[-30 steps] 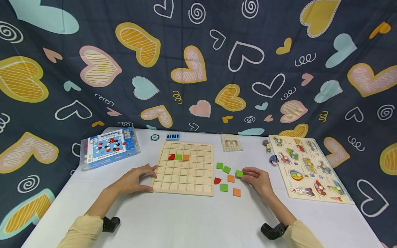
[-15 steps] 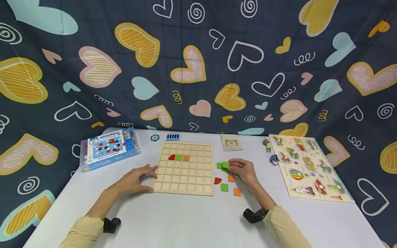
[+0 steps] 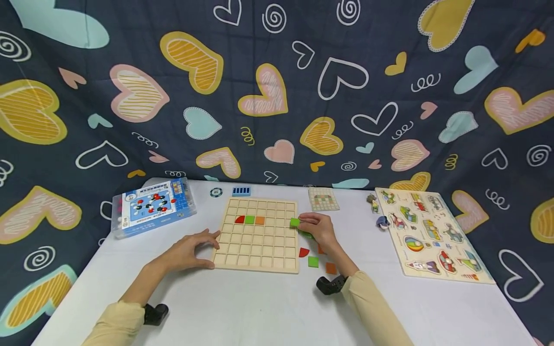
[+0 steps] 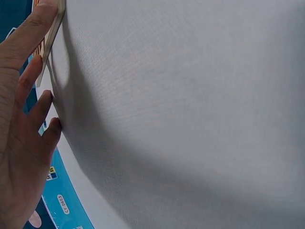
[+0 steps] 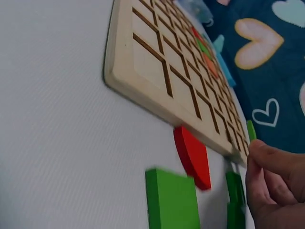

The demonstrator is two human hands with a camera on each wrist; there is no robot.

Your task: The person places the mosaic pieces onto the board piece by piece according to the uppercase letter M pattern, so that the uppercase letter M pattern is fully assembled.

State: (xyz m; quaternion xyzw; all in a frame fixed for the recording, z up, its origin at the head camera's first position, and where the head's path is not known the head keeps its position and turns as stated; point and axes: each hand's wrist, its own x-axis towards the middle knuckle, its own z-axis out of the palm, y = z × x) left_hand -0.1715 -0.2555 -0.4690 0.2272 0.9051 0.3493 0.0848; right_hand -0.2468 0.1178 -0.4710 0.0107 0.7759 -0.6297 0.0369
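A wooden grid board (image 3: 255,249) lies flat on the white table, holding a red quarter-circle tile (image 3: 240,219), a green square tile (image 3: 249,219) and an orange square tile (image 3: 259,220) side by side in one row. My left hand (image 3: 190,250) rests at the board's left edge, fingertips and thumb touching it. Over the board's right edge, my right hand (image 3: 319,228) pinches another green square tile (image 3: 295,223) between thumb and fingers. In the right wrist view that green tile (image 5: 251,130) peeks out beyond the fingertips.
Loose tiles lie right of the board, among them a red quarter-circle (image 3: 304,252), a green square (image 3: 313,262) and an orange square (image 3: 331,268). A pattern card (image 3: 323,199), a picture puzzle board (image 3: 433,235) and a plastic box (image 3: 153,206) stand farther out.
My right hand has carried the green square tile leftward from the loose pieces to the board's right edge. The left hand has stayed at the board's left edge.
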